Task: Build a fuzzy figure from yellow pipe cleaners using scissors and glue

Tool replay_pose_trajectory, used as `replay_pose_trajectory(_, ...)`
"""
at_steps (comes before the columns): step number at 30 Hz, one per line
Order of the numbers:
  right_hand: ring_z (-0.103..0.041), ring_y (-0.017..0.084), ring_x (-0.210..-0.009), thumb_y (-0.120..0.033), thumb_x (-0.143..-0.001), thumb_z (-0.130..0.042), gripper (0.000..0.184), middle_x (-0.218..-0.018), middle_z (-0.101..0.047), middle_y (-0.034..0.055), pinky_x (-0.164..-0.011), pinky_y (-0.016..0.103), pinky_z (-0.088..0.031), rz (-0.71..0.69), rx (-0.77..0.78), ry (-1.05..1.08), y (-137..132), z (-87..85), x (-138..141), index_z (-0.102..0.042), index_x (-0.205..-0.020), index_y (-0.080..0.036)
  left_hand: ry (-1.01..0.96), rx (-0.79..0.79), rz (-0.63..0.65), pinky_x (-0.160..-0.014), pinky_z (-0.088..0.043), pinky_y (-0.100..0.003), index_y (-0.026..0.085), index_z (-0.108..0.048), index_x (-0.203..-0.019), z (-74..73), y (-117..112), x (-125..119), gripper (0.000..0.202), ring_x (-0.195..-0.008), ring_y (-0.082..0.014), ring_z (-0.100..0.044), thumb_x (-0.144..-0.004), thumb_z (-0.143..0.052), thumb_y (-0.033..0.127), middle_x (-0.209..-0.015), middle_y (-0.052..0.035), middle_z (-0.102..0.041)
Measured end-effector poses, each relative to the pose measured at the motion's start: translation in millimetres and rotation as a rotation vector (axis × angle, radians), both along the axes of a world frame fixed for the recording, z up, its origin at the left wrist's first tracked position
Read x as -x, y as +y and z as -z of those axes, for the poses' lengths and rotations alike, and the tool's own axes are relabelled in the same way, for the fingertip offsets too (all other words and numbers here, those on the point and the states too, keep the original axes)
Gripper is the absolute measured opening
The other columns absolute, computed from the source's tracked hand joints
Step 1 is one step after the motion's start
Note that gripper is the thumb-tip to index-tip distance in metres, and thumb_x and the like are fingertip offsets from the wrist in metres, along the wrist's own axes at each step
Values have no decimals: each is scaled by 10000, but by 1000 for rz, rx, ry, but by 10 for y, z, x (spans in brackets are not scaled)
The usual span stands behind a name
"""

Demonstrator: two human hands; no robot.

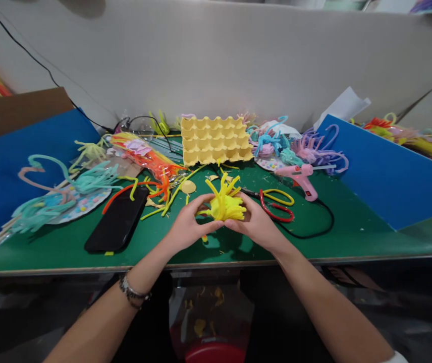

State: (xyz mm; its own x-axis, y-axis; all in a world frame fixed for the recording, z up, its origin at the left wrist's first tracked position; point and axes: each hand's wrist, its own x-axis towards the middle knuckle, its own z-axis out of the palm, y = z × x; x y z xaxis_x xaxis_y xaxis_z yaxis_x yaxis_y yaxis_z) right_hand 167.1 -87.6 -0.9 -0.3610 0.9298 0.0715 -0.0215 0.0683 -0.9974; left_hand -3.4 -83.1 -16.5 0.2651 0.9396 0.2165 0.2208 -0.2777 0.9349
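Observation:
Between my two hands is a yellow pipe-cleaner figure (226,205), with several strands sticking up and out from a rounded body. My left hand (192,218) is closed on its left side, thumb at the bottom. On the other side my right hand (253,221) grips it too, the two thumbs nearly meeting in front. Just right of my right hand lie scissors (278,205) with one red and one yellow handle loop. A pink glue gun (300,177) lies farther right, its black cord on the green table (185,249).
Behind the hands leans a yellow egg-carton tray (216,142). A black phone (117,219) lies at left, near orange pipe cleaners (159,164) and scraps. Blue boards (30,161) flank both sides. Turquoise pipe-cleaner pieces (95,177) sit on a dotted plate (83,205).

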Motion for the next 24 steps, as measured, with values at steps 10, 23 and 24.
replay_pose_trajectory(10, -608, 219, -959, -420, -551, -759, 582, -1041, -602, 67, -789, 336, -506, 14, -133, 23, -3, 32, 34, -450, -1003, -221, -120, 19, 36, -705, -555, -287, 185, -411, -1197, -14, -49, -18, 684, -962, -216, -613, -597, -718, 300, -1259, -149, -491)
replay_pose_trajectory(23, -480, 239, -1082, -390, -598, -754, 593, -1106, -488, 92, -936, 397, -389, 58, -676, -211, -16, 88, 32, -440, -1076, -234, -420, 541, 242, -637, -511, -263, 141, -636, -909, -39, -15, -7, 543, -655, -151, -620, -532, -731, 519, -761, -42, -667)
replay_pose_trajectory(24, -476, 241, -1097, -397, -596, -755, 609, -1122, -486, 97, -942, 398, -385, 15, -661, -220, -9, 77, 10, -434, -1086, -231, -402, 519, 208, -634, -497, -242, 135, -639, -894, -50, -16, -5, 547, -656, -138, -606, -499, -757, 494, -751, -29, -659)
